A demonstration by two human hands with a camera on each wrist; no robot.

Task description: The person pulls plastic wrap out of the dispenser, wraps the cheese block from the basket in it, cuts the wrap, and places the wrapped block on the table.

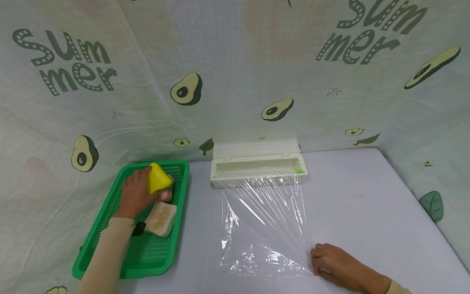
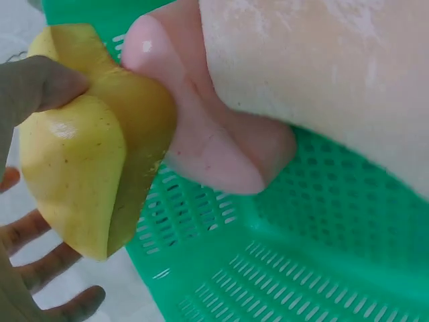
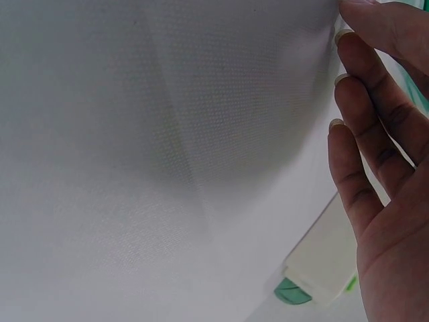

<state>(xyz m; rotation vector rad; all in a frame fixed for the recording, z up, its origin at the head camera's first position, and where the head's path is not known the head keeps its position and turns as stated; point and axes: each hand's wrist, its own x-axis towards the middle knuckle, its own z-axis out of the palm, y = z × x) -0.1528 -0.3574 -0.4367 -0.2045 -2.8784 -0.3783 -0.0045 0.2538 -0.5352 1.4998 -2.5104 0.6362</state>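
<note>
My left hand [image 1: 137,192] grips a glossy yellow lobed fruit-like piece [image 1: 158,178] above the green basket [image 1: 126,272]. In the left wrist view, the thumb presses on this yellow piece [image 2: 74,161], and a pink lobed piece [image 2: 214,147] appears just beyond it. A toast-like bread slice [image 1: 160,219] lies in the basket below the hand. Clear plastic wrap [image 1: 262,228] stretches over the table from a white dispenser box [image 1: 220,181]. At the wrap's near right corner, my right hand [image 1: 335,263] pinches the film between thumb and fingers.
The dispenser's lid [image 1: 257,149] stands raised against the avocado-printed cloth [image 1: 227,73] at the back. A green slider [image 1: 299,171] sits at the box's right end. The white table [image 1: 352,196] extends to the right. A dark object [image 1: 138,229] shows beside my left wrist.
</note>
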